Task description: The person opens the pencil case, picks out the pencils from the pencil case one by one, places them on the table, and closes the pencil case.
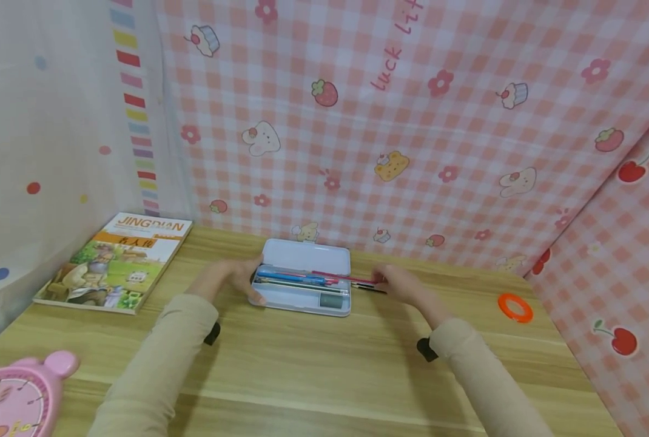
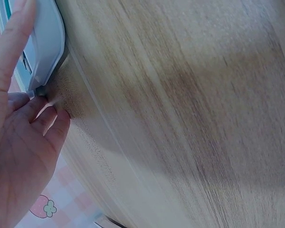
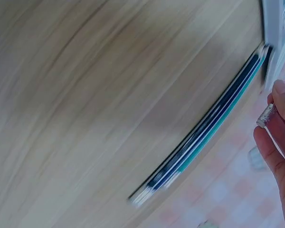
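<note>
A white pencil case (image 1: 305, 255) lies with its lid raised at the back of the table. My left hand (image 1: 239, 279) grips its left end, thumb at the front corner; in the left wrist view the fingertips (image 2: 57, 116) are at the case's edge. Inside are a blue pen (image 1: 287, 277), several pencils and a grey-green block (image 1: 331, 300). With my right hand (image 1: 400, 284) I pinch a red pencil (image 1: 360, 278) near its silvery end (image 3: 266, 115); its other end reaches over the case. Dark pencils (image 3: 204, 126) lie on the table by the case's right end.
A book (image 1: 133, 261) lies at the back left. A pink clock (image 1: 16, 400) is at the front left, and an orange ring (image 1: 515, 308) rests on the right side of the wooden table (image 1: 302, 370). Checked cloth (image 1: 357, 133) hangs right behind the case.
</note>
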A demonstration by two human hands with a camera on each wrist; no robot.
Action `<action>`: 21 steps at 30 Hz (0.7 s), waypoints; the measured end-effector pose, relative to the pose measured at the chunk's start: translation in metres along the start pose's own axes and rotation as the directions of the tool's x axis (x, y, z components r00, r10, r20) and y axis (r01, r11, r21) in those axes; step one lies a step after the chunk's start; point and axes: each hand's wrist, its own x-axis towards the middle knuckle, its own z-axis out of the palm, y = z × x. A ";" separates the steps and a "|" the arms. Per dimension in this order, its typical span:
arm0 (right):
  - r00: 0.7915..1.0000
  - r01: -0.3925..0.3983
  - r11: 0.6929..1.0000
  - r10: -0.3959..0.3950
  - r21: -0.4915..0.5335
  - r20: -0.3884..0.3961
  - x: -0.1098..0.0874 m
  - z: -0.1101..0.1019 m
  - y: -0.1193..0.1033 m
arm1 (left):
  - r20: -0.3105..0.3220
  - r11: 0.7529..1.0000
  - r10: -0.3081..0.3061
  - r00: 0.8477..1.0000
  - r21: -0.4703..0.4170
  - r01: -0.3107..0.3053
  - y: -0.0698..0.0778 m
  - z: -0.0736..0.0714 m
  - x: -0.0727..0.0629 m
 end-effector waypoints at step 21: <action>0.996 -0.084 0.994 0.085 -0.069 0.017 -0.061 -0.003 0.057 | 0.000 1.000 -0.003 1.000 -0.011 0.003 0.000 0.001 0.001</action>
